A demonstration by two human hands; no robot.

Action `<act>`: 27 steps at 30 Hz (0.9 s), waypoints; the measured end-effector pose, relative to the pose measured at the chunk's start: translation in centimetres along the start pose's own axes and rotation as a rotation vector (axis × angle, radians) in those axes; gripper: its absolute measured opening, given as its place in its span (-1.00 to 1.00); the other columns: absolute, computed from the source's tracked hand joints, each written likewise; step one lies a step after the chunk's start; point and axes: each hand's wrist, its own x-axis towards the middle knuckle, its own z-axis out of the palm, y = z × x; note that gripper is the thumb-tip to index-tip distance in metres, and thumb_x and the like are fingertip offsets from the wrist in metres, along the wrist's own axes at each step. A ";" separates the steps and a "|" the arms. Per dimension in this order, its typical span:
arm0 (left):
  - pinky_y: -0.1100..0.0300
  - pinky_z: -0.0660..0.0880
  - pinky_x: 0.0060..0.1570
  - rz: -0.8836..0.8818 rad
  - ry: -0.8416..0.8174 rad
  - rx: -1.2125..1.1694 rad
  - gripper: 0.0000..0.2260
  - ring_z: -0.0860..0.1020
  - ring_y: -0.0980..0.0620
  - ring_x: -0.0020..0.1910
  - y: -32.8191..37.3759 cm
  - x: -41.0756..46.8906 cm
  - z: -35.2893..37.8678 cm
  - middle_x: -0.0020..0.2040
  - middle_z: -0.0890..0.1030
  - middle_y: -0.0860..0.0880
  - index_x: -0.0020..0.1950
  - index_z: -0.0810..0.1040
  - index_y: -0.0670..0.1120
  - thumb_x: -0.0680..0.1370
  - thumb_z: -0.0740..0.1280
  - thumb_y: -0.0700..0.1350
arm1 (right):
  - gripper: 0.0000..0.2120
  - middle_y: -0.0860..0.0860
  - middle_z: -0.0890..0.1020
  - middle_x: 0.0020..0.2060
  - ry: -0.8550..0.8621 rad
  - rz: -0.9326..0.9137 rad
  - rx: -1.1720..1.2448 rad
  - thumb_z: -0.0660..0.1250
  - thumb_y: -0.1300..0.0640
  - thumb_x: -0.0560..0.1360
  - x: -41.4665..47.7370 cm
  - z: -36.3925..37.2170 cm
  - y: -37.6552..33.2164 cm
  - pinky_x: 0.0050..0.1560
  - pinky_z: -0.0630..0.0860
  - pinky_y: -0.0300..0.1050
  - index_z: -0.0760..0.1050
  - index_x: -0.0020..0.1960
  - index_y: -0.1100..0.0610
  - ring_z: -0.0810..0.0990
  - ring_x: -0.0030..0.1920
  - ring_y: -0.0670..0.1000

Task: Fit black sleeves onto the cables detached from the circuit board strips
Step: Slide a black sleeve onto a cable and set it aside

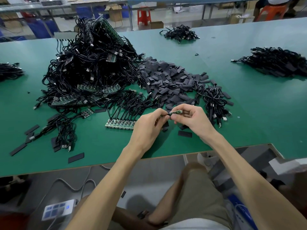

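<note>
Lower centre of frame: left grip (147, 125) and right grip (191, 120) held just above worktop (99, 146), near its front edge. Green board piece (176, 111) pinched between both grips, fingers curled on its ends. Loose black sleeve (184, 133) laid flat beneath right grip. Circuit board strip (119, 125), cables attached, seen just left of left grip. Sleeve pile (169, 82) spread mid-frame. Large cable heap (89, 68) stacked upper left. Smaller cable pile (275, 62) noted far right.

Green worktable (249, 105) spreads under the fingers (186, 108). Far beyond them: a red stool (143, 15), cardboard box (116, 13), blue crates (41, 29), glossy grey floor (174, 20). Orange stool (270, 12) far beyond, right.
</note>
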 end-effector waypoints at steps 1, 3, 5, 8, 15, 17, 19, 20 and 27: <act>0.00 0.53 -0.21 0.014 0.001 -0.004 -0.89 0.56 0.03 -0.26 0.0 0.0 0.0 -0.24 0.63 0.06 0.05 0.59 -0.05 0.65 0.35 -0.02 | -0.89 0.03 0.72 -0.20 0.002 0.001 -0.009 0.51 0.23 0.49 0.0 0.0 0.0 -0.13 0.59 -0.19 0.65 0.00 0.15 0.65 -0.24 -0.02; 0.21 0.47 -0.24 0.037 0.013 -0.048 -0.89 0.51 0.14 -0.27 0.1 0.0 -0.1 -0.26 0.58 0.12 0.06 0.61 -0.10 0.63 0.39 -0.07 | -0.91 0.01 0.72 -0.21 0.027 -0.002 -0.013 0.48 0.22 0.53 0.0 0.0 0.0 -0.19 0.56 -0.17 0.63 0.02 0.20 0.65 -0.23 -0.03; 0.39 0.37 -0.26 0.021 0.018 -0.112 -0.90 0.49 0.24 -0.28 0.1 0.0 -0.2 -0.27 0.55 0.16 0.09 0.62 -0.12 0.62 0.39 -0.12 | -0.88 0.01 0.74 -0.16 0.096 0.003 0.025 0.42 0.20 0.59 0.0 0.0 0.0 -0.27 0.51 -0.22 0.60 0.05 0.26 0.67 -0.20 -0.03; 0.34 0.35 -0.36 -0.117 0.022 -0.293 -0.93 0.43 0.18 -0.44 -0.2 0.0 -0.3 -0.34 0.55 0.12 0.07 0.63 -0.11 0.64 0.36 -0.16 | -0.85 0.11 0.75 0.00 0.202 0.027 0.162 0.32 0.21 0.65 0.0 -0.2 -0.1 -0.28 0.53 -0.21 0.51 0.10 0.32 0.72 -0.10 0.08; 0.26 0.30 -0.40 -0.251 0.034 -0.501 -0.78 0.34 0.03 -0.51 -1.7 0.5 -1.1 -0.41 0.49 -0.11 -0.04 0.64 -0.11 0.70 0.26 -0.08 | -0.96 0.12 0.72 -0.13 0.336 0.024 0.249 0.32 0.26 0.65 0.0 -0.4 0.0 -0.30 0.49 -0.20 0.50 0.06 0.24 0.62 -0.23 0.02; 0.26 0.30 -0.39 -0.269 0.027 -0.506 -0.75 0.35 0.04 -0.49 -1.9 0.5 -0.9 -0.44 0.47 -0.05 -0.03 0.63 -0.10 0.71 0.23 -0.04 | -0.95 0.04 0.68 -0.22 0.381 0.022 0.217 0.34 0.24 0.64 0.1 -0.5 0.2 -0.31 0.47 -0.22 0.54 0.06 0.22 0.54 -0.30 -0.06; 0.30 0.33 -0.35 -0.275 0.007 -0.499 -0.77 0.37 0.09 -0.46 -2.1 0.5 -0.7 -0.44 0.48 0.04 0.01 0.63 -0.11 0.70 0.25 -0.03 | -0.93 -0.04 0.65 -0.27 0.390 0.011 0.171 0.34 0.23 0.64 0.1 -0.5 0.3 -0.32 0.44 -0.25 0.60 0.07 0.18 0.50 -0.32 -0.11; 0.32 0.36 -0.33 -0.279 -0.006 -0.506 -0.82 0.40 0.11 -0.44 -2.2 0.6 -0.7 -0.41 0.51 0.06 0.04 0.63 -0.12 0.68 0.30 -0.05 | -0.91 -0.07 0.65 -0.27 0.385 0.004 0.142 0.34 0.23 0.64 0.1 -0.5 0.3 -0.32 0.43 -0.26 0.63 0.07 0.15 0.50 -0.31 -0.13; 0.25 0.45 -0.18 -0.197 -0.064 -0.375 -0.80 0.48 0.13 -0.31 -2.2 0.3 -0.9 -0.16 0.62 -0.03 0.24 0.63 -0.11 0.63 0.36 -0.23 | -0.88 -0.12 0.69 -0.22 0.266 -0.043 -0.141 0.40 0.22 0.60 0.0 0.3 -0.1 -0.20 0.44 -0.34 0.67 0.07 0.05 0.57 -0.24 -0.19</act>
